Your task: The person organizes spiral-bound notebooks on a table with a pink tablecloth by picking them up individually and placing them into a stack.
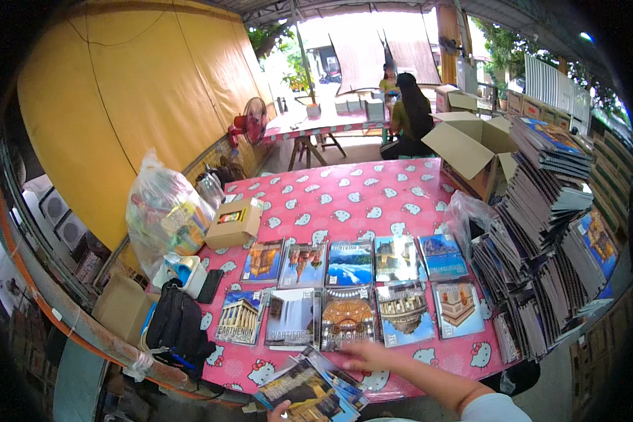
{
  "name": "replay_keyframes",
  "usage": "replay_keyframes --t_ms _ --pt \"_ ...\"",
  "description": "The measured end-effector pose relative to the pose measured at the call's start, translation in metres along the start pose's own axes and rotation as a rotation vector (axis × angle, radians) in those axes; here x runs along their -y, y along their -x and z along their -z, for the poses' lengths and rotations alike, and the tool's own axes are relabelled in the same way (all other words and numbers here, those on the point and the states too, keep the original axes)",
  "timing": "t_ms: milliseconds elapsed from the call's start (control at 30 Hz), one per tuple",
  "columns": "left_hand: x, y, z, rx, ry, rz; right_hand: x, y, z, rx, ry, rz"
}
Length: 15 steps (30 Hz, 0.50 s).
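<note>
Along the bottom edge, the left hand (280, 410) grips a fanned stack of booklets (309, 390), kept ready, while the right hand (364, 355) reaches flat, fingers spread and empty, toward the two neat rows of booklets (352, 285) (covers up) on the pink table (373, 197).

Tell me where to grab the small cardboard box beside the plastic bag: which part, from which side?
Grip the small cardboard box across its two long side walls, coming down from above. It lies flat on the pink table with its top clear; the plastic bag crowds its left, so a side approach there looks blocked.
</note>
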<state>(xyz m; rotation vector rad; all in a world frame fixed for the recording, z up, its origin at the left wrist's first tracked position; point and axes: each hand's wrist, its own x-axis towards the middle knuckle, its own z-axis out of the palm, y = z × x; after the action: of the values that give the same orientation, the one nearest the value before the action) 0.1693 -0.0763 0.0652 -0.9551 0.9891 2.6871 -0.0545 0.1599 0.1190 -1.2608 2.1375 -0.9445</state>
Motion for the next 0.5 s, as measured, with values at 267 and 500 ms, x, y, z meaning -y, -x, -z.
replay_keyframes --t_ms 267,500 --pt "-0.052 -0.005 0.024 -0.211 -0.123 -0.091 -0.037 -0.037 -0.03 -0.271 0.776 -0.077" --pt "-0.071 -0.029 0.054 -0.154 -0.128 -0.058 0.1 -0.023 0.021 -0.239 0.14 -0.269"
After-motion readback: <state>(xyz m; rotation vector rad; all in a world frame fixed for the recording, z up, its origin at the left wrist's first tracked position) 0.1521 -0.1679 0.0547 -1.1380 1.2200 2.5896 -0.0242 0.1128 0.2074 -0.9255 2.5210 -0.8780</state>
